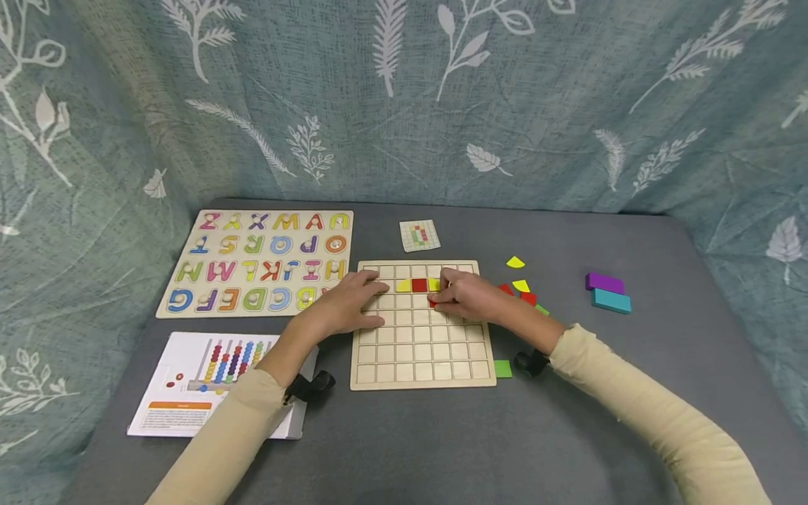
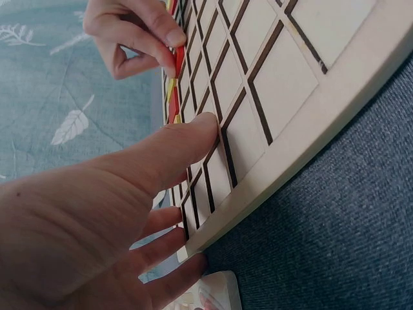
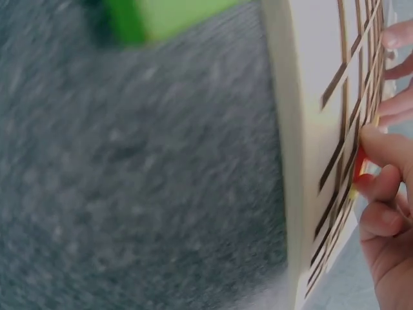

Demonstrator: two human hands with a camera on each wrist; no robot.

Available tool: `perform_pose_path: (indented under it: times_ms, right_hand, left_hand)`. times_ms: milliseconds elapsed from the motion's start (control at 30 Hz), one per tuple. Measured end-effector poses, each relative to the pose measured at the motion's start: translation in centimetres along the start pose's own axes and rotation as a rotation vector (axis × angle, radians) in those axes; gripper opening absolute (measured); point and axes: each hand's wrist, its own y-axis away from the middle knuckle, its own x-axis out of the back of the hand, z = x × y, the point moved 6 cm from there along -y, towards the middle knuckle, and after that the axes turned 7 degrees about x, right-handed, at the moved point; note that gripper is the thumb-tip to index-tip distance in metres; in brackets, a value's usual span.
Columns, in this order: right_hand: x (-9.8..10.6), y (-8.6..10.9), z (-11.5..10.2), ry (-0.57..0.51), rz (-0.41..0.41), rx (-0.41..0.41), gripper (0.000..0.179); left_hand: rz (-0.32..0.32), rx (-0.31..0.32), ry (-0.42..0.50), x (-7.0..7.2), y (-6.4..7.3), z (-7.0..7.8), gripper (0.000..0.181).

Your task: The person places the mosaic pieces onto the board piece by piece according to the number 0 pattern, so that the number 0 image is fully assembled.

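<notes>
A wooden grid board (image 1: 423,354) lies on the grey table. In its upper part a red square tile (image 1: 419,285) sits between two yellow quarter-circle tiles, one of them the left yellow tile (image 1: 404,286). My right hand (image 1: 467,296) pinches another red tile (image 1: 432,304) between thumb and finger, just below the right yellow one. In the left wrist view that held red tile (image 2: 180,59) stands at the grid. Across the board's left side rests my left hand (image 1: 346,303), fingers spread, its thumb (image 2: 200,132) touching the grid.
A pattern card (image 1: 419,236) lies behind the board. Loose yellow, red and green tiles, one a yellow tile (image 1: 515,262), lie to the right. Purple (image 1: 604,283) and teal blocks (image 1: 611,301) are farther right. An alphabet puzzle (image 1: 255,263) and white abacus box (image 1: 158,386) stand left.
</notes>
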Motion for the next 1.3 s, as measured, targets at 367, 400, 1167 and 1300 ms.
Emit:
perform_pose_path:
  times_ms: [367, 400, 1167, 1300]
  right_hand:
    - [-0.1, 0.1, -0.6, 0.073, -0.044, -0.069, 0.023]
    - [-0.1, 0.2, -0.6, 0.075, -0.057, -0.084, 0.025]
    - [5.6, 10.4, 1.9, -0.046, 0.203, -0.481, 0.043]
    - [5.6, 11.9, 2.7, -0.041, 0.183, -0.522, 0.042]
  left_hand:
    - [0.001, -0.002, -0.006, 0.1, 0.1, 0.2, 0.06]
    - [0.002, -0.001, -0.006, 0.1, 0.0, 0.2, 0.06]
    - [0.009, -0.003, 0.004, 0.1, 0.1, 0.1, 0.06]
    - [0.008, 0.0, 0.0, 0.0, 0.2, 0.0, 0.061]
